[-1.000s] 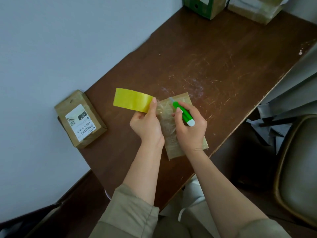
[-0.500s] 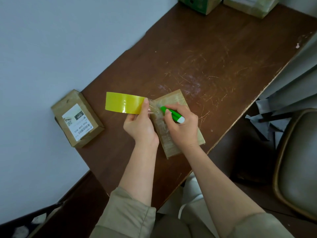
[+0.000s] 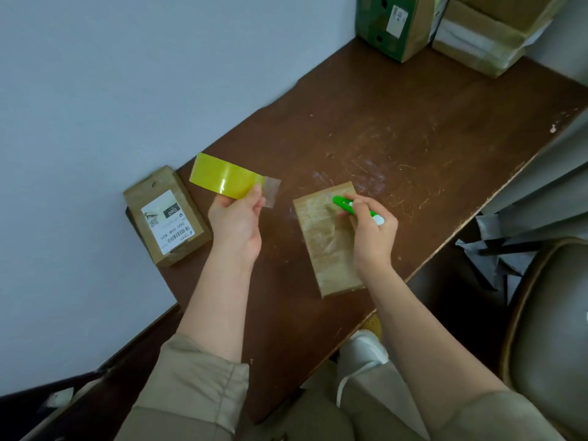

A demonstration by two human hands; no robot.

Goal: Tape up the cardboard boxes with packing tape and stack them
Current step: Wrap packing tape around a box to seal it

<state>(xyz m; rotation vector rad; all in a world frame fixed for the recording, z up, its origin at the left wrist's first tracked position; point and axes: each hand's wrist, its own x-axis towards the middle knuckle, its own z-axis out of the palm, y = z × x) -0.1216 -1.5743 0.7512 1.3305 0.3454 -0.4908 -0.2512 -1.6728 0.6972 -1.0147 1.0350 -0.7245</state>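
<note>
A small flat cardboard box [image 3: 327,249] lies on the brown table [image 3: 397,128], with clear tape across its top. My right hand [image 3: 372,237] rests on the box and grips a green cutter [image 3: 354,210], its tip pointing at the box's far end. My left hand [image 3: 237,222] holds a yellow roll of packing tape [image 3: 224,179] in the air to the left of the box. A short free end of clear tape [image 3: 271,191] sticks out from the roll, apart from the box.
Another small cardboard box [image 3: 165,219] with a white label lies at the table's left end by the wall. A green-sided box [image 3: 391,23] and a taped box [image 3: 480,36] stand at the far end. A chair [image 3: 547,329] stands at the right.
The tape between roll and box has been cut. My left hand has carried the roll away to the left. My right hand with the cutter has stayed on the box.
</note>
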